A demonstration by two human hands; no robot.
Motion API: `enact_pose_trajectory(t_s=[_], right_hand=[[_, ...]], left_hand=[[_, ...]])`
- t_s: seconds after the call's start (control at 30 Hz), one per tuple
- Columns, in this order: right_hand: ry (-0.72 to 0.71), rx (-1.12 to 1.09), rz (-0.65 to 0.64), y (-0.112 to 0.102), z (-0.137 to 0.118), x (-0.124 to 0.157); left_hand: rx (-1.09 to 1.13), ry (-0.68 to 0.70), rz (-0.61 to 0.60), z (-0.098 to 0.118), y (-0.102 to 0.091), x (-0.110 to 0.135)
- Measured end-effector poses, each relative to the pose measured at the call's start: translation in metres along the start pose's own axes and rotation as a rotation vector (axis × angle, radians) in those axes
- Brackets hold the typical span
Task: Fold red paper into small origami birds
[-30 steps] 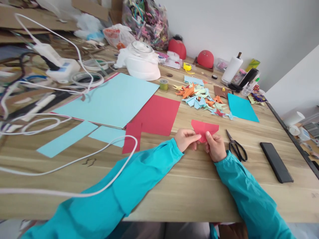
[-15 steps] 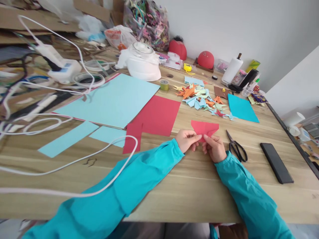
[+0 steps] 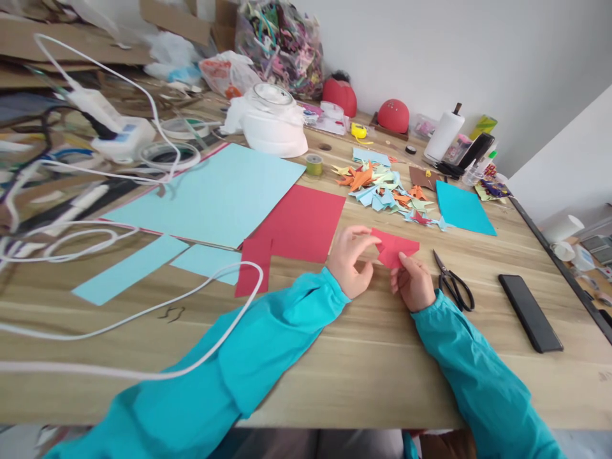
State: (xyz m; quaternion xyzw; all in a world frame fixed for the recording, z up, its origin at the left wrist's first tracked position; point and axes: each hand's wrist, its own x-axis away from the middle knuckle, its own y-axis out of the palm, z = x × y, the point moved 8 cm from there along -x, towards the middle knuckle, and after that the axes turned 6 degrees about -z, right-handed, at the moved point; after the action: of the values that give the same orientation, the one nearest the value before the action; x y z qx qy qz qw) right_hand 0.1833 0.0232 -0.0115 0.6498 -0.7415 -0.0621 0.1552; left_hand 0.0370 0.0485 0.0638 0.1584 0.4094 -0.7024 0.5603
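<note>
A small folded piece of red paper [image 3: 394, 246] is pinched at its lower edge between the thumb and fingers of my right hand [image 3: 414, 280]. My left hand [image 3: 351, 261] is at the paper's left side, thumb and fingers spread apart, its fingertips close to the upper left corner; whether they touch it I cannot tell. Black-handled scissors [image 3: 453, 282] lie just right of my right hand. To the left of my left hand are a red sheet [image 3: 306, 223] and a narrow red strip [image 3: 254, 264].
Folded paper pieces [image 3: 382, 188] in several colours are heaped behind my hands. A black phone [image 3: 530, 312] lies at the right. Large light-blue sheets [image 3: 210, 191] cover the left middle. A white cable [image 3: 215, 354] loops over my left sleeve. A turquoise sheet [image 3: 465, 208] sits at the back right.
My left hand has let go of the paper's lower edge, opened, and moved slightly left and up. The red paper has tilted a little, still in my right hand.
</note>
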Motion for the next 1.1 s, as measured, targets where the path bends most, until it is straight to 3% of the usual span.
enact_pose_trajectory(t_s=[0.13,0.63,0.77,0.87,1.1], right_hand=[[0.009,0.006,-0.033,0.003,0.001,0.001],[0.004,0.060,-0.041,0.004,0.002,0.001],[-0.017,0.074,-0.079,0.007,0.000,0.002],[-0.032,0.066,-0.093,0.008,-0.001,0.002],[-0.059,0.068,-0.063,0.005,-0.003,0.002]], left_hand=[[-0.060,0.138,-0.072,0.007,0.009,0.003],[-0.011,0.124,-0.047,0.003,0.009,0.002],[0.085,0.001,-0.077,-0.004,0.010,0.001],[0.207,-0.190,-0.097,-0.015,0.014,0.001],[0.510,-0.554,0.012,-0.041,0.019,0.007]])
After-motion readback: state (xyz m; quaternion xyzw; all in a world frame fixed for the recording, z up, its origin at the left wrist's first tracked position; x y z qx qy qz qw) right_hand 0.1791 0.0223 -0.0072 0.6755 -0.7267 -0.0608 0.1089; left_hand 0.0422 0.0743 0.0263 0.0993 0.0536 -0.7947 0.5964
